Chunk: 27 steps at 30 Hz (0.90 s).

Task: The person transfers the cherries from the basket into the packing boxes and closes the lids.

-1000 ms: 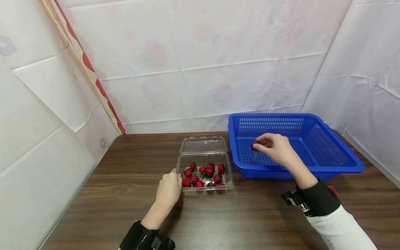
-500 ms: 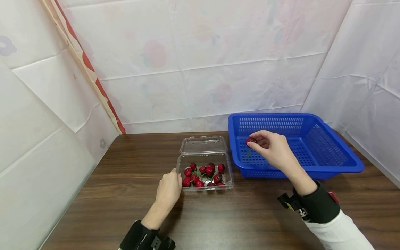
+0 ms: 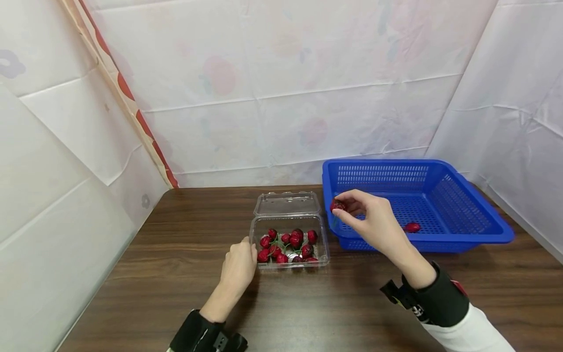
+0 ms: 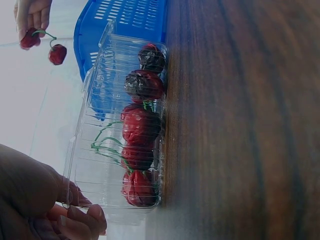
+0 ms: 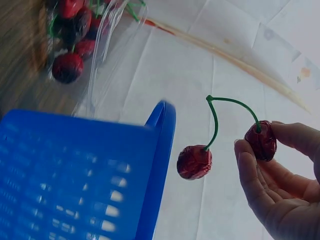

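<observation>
My right hand [image 3: 371,217] pinches a dark red cherry [image 3: 338,205] between thumb and fingertips, above the left side of the blue basket [image 3: 466,238]. A green stem joins that cherry to a second cherry [image 5: 194,162], which hangs free in the right wrist view. On the table to the left, a clear plastic box [image 3: 324,244] stands with its lid [image 3: 288,204] folded back. Several red cherries [image 4: 141,125] with green stems lie in it. My left hand [image 3: 239,264] grips the box's left rim, its fingers [image 4: 82,222] curled at the edge.
Another red cherry [image 3: 412,227] lies inside the basket near its front wall. The basket stands close to the box's right side. White patterned sheets [image 3: 281,98] rise behind and beside the brown wooden table [image 3: 308,308].
My right hand has moved left across the basket with the cherry in its fingers. A cherry in the basket has come into view behind it. My left hand and the box stay put.
</observation>
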Motion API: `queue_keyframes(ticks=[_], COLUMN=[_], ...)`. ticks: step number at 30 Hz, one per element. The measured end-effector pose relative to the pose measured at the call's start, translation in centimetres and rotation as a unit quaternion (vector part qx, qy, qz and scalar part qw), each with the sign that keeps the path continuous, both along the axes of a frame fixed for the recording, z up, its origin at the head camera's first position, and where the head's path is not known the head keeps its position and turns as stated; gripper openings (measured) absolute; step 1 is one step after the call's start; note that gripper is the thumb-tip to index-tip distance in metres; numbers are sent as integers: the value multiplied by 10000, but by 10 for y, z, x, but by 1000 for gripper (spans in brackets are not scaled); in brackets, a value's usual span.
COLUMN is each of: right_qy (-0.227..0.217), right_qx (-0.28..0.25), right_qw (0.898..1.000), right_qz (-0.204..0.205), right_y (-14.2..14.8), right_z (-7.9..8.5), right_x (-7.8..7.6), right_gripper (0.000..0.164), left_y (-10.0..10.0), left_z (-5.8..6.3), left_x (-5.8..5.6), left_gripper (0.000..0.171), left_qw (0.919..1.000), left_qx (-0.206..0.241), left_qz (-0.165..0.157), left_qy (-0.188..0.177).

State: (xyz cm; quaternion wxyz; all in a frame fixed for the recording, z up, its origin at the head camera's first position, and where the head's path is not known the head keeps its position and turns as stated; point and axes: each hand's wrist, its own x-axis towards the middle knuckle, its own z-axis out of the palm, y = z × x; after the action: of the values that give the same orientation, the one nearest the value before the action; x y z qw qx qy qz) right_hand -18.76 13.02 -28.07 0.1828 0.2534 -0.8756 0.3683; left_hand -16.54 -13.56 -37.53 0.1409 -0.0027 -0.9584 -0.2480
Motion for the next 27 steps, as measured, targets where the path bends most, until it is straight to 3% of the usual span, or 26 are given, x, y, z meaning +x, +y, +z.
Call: queue_keyframes(ticks=[11,27], right_qy=[-26,-77], right_qx=[-79,-172], right_qw=[9987,9962], right_qz=[497,851], right_y=[-20,-42], right_z=[-7,-20], right_x=[5,8], right_gripper=[23,23], left_y=[1,0], left_z=[1,0], left_x=[-1,-1], left_gripper=[25,28], left_qw=[10000,10000], left_qx=[2,-10], left_qz=[25,19], left_qy=[-27,7])
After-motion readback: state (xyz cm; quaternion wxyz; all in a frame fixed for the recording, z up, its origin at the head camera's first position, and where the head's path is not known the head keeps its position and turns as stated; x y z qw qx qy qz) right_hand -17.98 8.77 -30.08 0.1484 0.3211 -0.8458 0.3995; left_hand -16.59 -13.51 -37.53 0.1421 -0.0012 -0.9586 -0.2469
